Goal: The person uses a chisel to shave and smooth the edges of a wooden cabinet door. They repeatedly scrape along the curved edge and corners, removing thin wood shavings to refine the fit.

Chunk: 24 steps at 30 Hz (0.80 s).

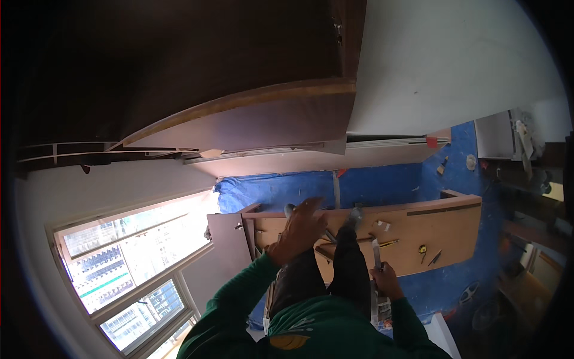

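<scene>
My left hand (299, 228) is raised in front of my legs, its fingers stretched out to the upper right. It seems to hold nothing. Low at my right side, my right hand (385, 280) is closed around a narrow, flat, silvery strip (376, 254) that points up and away from me; its exact kind is unclear. Below my hands lies a large light-brown wooden panel (454, 227) with a raised far edge, where my feet (356, 214) are. On the panel are a yellow-and-black tape measure (423, 249), a slim yellow tool (388, 243) and a small white piece (382, 225).
Overhead hangs a dark brown cabinet (251, 113) with a wood edge. Blue sheeting (382, 182) covers the floor, and long boards (388, 157) lean against the wall. A bright window (119, 269) is at left, a grey cabinet door (230, 242) beside it. Clutter fills the right.
</scene>
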Each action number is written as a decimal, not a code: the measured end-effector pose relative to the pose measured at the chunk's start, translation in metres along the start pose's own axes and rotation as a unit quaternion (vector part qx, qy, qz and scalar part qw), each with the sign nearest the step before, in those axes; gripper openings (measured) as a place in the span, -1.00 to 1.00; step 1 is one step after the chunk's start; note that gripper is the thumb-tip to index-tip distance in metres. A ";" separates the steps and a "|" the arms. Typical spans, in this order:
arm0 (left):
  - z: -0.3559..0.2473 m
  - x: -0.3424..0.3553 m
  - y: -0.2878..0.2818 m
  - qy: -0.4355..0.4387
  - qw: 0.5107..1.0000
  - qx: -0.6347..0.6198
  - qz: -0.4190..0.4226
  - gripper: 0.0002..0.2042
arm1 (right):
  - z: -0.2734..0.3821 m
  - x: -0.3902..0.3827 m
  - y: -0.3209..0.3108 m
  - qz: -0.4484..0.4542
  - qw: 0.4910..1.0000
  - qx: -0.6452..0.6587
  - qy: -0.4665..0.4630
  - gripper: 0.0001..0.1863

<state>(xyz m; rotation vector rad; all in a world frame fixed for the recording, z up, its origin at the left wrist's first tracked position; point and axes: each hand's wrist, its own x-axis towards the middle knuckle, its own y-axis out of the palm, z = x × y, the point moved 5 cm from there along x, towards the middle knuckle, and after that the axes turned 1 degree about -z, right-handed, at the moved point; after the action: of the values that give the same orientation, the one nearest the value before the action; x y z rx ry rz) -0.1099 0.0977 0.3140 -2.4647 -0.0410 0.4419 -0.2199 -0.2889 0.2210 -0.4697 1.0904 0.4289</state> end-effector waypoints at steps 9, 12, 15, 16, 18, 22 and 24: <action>0.049 -0.075 0.034 -0.177 0.905 -0.347 0.174 -0.49 | 0.101 -0.034 0.086 -0.017 0.971 -0.122 -0.203 -0.46; 0.045 -0.074 0.033 -0.188 0.875 -0.407 0.185 -0.51 | 0.129 -0.049 0.097 -0.014 0.954 -0.144 -0.262 -0.42; 0.021 -0.069 0.026 -0.219 0.817 -0.506 0.167 -0.54 | 0.173 -0.070 0.087 -0.029 0.925 -0.172 -0.338 -0.44; 0.010 -0.064 0.025 -0.197 0.808 -0.540 0.130 -0.55 | 0.191 -0.077 0.077 -0.036 0.912 -0.185 -0.366 -0.45; -0.022 -0.049 0.011 -0.149 0.822 -0.547 0.063 -0.58 | 0.235 -0.096 0.048 -0.065 0.902 -0.206 -0.373 -0.50; -0.101 0.010 -0.027 -0.068 0.793 -0.604 -0.042 -0.65 | 0.313 -0.129 -0.030 -0.219 0.780 -0.311 -0.497 -0.52; -0.135 0.039 -0.037 -0.019 0.780 -0.622 -0.062 -0.72 | 0.359 -0.150 -0.062 -0.306 0.648 -0.418 -0.558 -0.52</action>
<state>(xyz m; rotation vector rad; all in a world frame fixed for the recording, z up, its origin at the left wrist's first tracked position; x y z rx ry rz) -0.0264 0.0543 0.4253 -3.7068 -0.7278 0.4795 0.0176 -0.1539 0.5051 -1.1333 -0.5879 0.4726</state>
